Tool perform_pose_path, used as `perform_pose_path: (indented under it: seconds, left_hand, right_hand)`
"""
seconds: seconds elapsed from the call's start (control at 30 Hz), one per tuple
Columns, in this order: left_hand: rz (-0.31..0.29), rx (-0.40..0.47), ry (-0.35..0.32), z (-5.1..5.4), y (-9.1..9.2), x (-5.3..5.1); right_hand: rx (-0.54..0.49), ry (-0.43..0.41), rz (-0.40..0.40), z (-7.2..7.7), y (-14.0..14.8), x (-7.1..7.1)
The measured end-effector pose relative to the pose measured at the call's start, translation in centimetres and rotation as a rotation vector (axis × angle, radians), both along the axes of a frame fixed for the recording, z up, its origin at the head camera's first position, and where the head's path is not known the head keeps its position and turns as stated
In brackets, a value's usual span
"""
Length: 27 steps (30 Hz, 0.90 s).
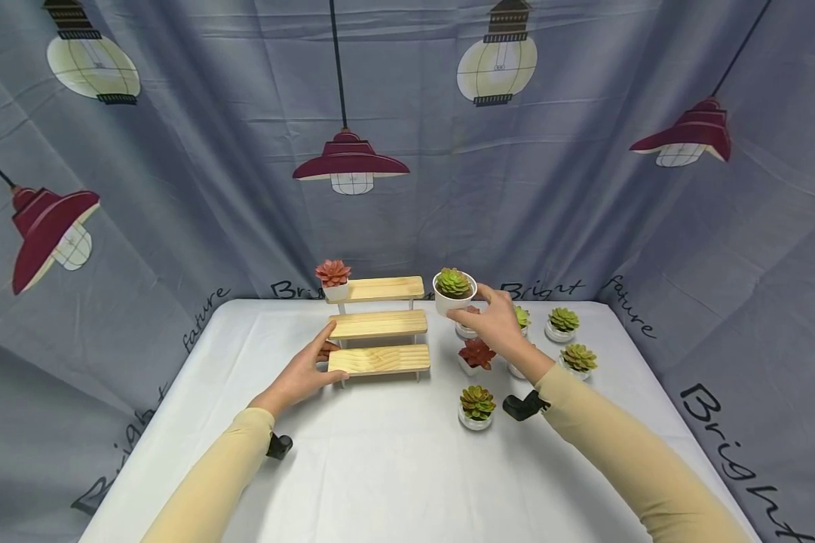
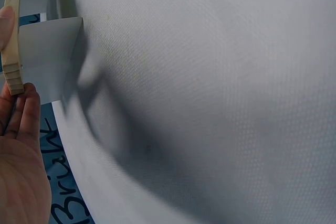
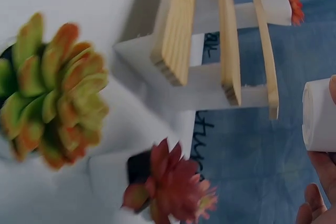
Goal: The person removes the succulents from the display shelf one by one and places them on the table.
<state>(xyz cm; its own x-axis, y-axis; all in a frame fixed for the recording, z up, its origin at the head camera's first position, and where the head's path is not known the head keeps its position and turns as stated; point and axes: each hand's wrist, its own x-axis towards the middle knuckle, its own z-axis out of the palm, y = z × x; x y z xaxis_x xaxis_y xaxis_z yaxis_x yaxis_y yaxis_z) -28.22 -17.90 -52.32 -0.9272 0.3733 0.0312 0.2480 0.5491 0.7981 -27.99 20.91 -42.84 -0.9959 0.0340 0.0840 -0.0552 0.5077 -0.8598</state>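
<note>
A three-tier display stand (image 1: 378, 324) with pale wooden boards and white supports stands toward the back of the table. My left hand (image 1: 300, 375) grips its left end, thumb on the lowest board (image 2: 11, 40) and fingers at the edge. My right hand (image 1: 498, 323) holds a green potted succulent (image 1: 454, 285) by its white pot (image 3: 320, 116), raised to the right of the stand. Thumb and fingers stand on either side of that pot. On the top board's left end sits a pink-red succulent (image 1: 333, 277) in a white pot.
Several potted succulents stand right of the stand on the white table (image 1: 380, 467): a dark red one (image 1: 476, 353), a green-orange one (image 1: 477, 403) nearer the front, and green ones (image 1: 563, 320) farther right. Some are partly hidden behind my right hand. A grey-blue curtain (image 1: 407, 226) hangs behind.
</note>
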Motion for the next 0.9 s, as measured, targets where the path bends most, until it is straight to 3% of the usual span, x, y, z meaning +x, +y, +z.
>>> perform_pose_path:
  seconds: [0.67,0.9]
  left_hand:
    - [0.004,0.01,0.0,-0.1,-0.1,-0.1]
    - [0.001,0.011,-0.008,-0.1,-0.1,-0.1]
  right_hand:
    - [0.095,-0.018,-0.063,-1.6,5.9,4.2]
    - [0.081,-0.009,-0.059,-2.6,7.5,6.4]
